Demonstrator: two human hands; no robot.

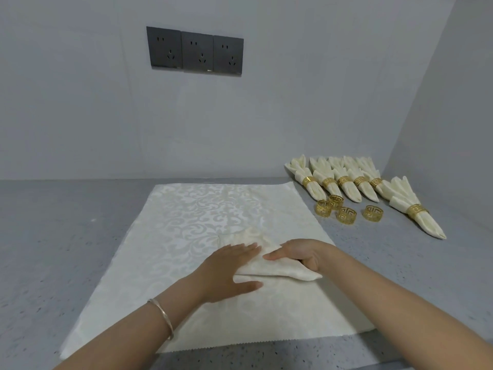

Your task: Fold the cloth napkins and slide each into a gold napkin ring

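A big cream napkin [202, 217] lies flat on the gray worktop [53, 236]. Near its middle, part of it is bunched into a small fold [280, 269]. The left hand [226, 268] lies on one end of the fold with straight fingers, so its grip is loose and it just presses down. The right hand [298, 253] is on the other end. Its thumb side looks curled round the cloth, so its grip seems to be holding the napkin, though that part is hard to see. A thin bracelet [162, 313] is on the left wrist.

To the right, four loose gold rings [346, 215] sit close together on the worktop. Behind and beside them lie six finished napkins [349, 192], each tucked in a gold ring. Three dark sockets [194, 52] are on the wall [80, 102].
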